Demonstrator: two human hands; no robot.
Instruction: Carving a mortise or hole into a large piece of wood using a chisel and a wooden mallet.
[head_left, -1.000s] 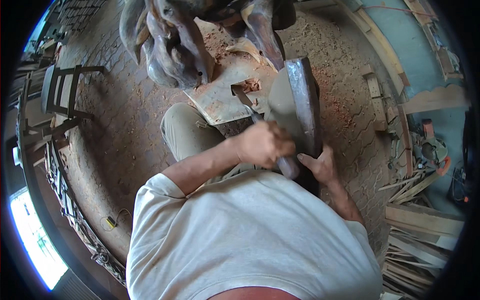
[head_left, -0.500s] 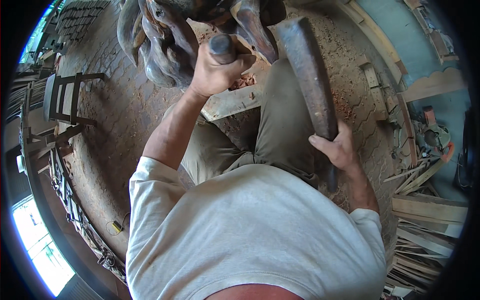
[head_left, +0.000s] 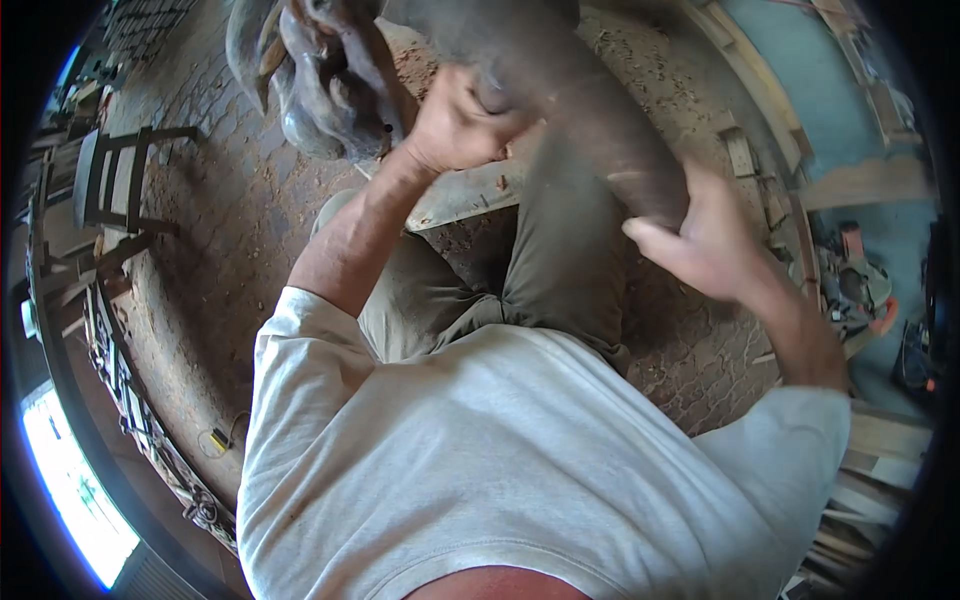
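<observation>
My left hand (head_left: pixel 462 125) is closed on an upright chisel handle (head_left: pixel 492 92) over a pale board (head_left: pixel 460 200) with wood chips, near my knees; the blade is hidden behind the hand. My right hand (head_left: pixel 705 235) grips the lower end of a long, dark, club-like bar (head_left: pixel 610 130), which is blurred by motion and reaches up and left over the chisel's top; whether they touch I cannot tell. A glossy, gnarled wooden piece (head_left: pixel 330 100) stands just beyond my left hand, partly hidden by the bar.
At left are a dark wooden chair frame (head_left: pixel 110 180) and stacked timber along the edge. Planks (head_left: pixel 750 60) lean along the pale wall at right, with a power saw (head_left: pixel 860 275) below them. Chips litter the paved floor (head_left: pixel 210 260).
My left hand rose from near my lap to over the board, then shifted slightly right. My right hand rose and moved right while the bar swung up and leftward over the chisel.
</observation>
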